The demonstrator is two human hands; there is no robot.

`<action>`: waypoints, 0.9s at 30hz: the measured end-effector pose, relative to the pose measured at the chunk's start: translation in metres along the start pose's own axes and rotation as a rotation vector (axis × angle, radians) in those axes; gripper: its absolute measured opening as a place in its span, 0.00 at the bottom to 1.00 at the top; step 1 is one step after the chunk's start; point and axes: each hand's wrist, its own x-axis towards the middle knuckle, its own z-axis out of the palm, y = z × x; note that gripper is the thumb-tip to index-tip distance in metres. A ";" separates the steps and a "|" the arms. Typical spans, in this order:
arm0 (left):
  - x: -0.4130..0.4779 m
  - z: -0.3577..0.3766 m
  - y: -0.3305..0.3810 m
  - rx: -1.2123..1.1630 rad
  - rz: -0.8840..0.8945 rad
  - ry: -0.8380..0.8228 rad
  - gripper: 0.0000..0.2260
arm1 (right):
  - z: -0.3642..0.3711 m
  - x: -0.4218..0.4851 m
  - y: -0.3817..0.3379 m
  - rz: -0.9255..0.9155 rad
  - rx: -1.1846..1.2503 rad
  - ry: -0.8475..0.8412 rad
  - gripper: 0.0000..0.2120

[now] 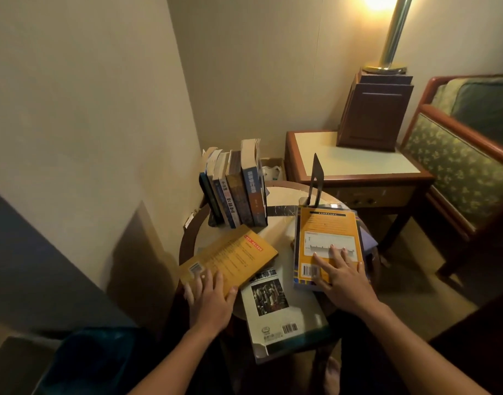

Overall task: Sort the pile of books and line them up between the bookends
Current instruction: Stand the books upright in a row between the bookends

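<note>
Yellow book [233, 255] under L hand [210, 300], orange book [327, 226] under R hand [341, 276], fingers [336, 253] spread flat.

Row of upright books [236, 189] at worktop's far-left edge, against left bookend [207, 196]. Black right bookend [316, 178] upright at far-right edge, apart from row. Flat, back covers up: yellow book [230, 253] near-left, white book [278, 309] overhanging near edge, orange book [328, 238] topping right-edge stack.

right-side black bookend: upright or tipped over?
Upright. The black bookend stands vertical on the round table, with a gap between it and the row of standing books.
</note>
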 end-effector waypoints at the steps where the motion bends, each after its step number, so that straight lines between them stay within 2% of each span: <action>1: 0.002 0.000 0.008 -0.022 0.033 -0.015 0.32 | -0.001 0.000 0.004 0.008 0.002 0.002 0.30; 9: 0.022 -0.004 0.079 -0.146 0.224 -0.084 0.30 | -0.003 0.001 0.025 0.115 0.161 0.029 0.31; 12: 0.025 -0.010 0.107 -0.226 0.325 -0.094 0.28 | -0.003 0.002 0.031 0.190 0.344 0.046 0.33; 18: 0.031 -0.020 0.154 -0.379 0.392 -0.225 0.30 | -0.004 0.006 0.036 0.285 0.697 0.118 0.35; 22: 0.036 -0.018 0.169 -0.638 0.298 -0.356 0.32 | -0.009 0.012 0.042 0.324 0.875 0.105 0.32; 25: 0.042 -0.028 0.176 -0.909 0.190 -0.432 0.30 | -0.013 0.015 0.046 0.328 1.061 0.059 0.29; 27: 0.048 -0.038 0.178 -0.993 0.157 -0.451 0.29 | -0.020 0.015 0.046 0.324 1.114 0.043 0.27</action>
